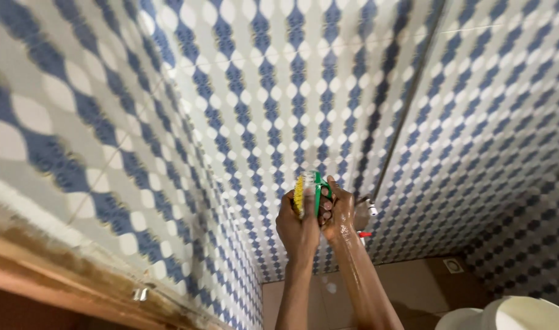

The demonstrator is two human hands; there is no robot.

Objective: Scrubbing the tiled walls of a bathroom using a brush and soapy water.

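Both my hands are raised in front of the tiled wall, holding a scrub brush [308, 192] with a green body and yellow bristles. My left hand [295, 227] grips it from the left, against the bristle side. My right hand [339, 214] wraps the green back from the right. The brush is held close to the blue-and-white patterned wall tiles [279, 104]. Both forearms are wet and rise from the bottom of the view.
A metal tap [368, 208] with a red part below it sticks out of the wall just right of my hands. A white toilet [511, 313] sits at the bottom right on a brown floor [426, 281]. A wooden door frame [59, 275] runs along the lower left.
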